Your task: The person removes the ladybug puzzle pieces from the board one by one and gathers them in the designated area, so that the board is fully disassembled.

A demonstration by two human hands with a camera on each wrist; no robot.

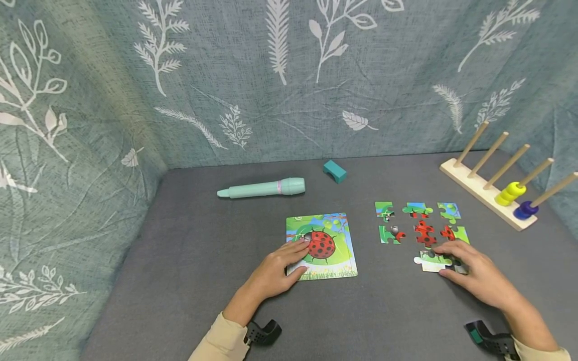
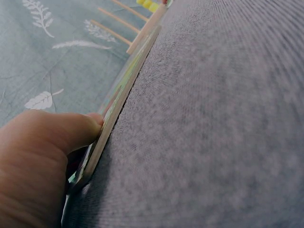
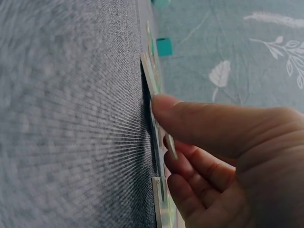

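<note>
In the head view, my left hand (image 1: 275, 268) rests over the left side of a square ladybug puzzle board (image 1: 336, 260), fingers on its picture. In the left wrist view, the thumb (image 2: 83, 128) lies along the board's edge (image 2: 102, 145). My right hand (image 1: 480, 273) pinches a green and white puzzle piece (image 1: 429, 265) between thumb and fingers, just below two rows of loose pieces. The right wrist view shows that piece (image 3: 149, 73) tilted, its near end hidden by the thumb (image 3: 190, 118). Nearest the right fingers lie a red spotted piece (image 1: 424, 232) and a red and green piece (image 1: 460, 234).
More loose pieces lie behind, among them a blue and green one (image 1: 449, 210) and a green one (image 1: 389, 234). A mint toy microphone (image 1: 259, 189) and a teal arch block (image 1: 335, 171) stand farther back. A wooden peg stand (image 1: 478, 188) with yellow and blue beads is at right.
</note>
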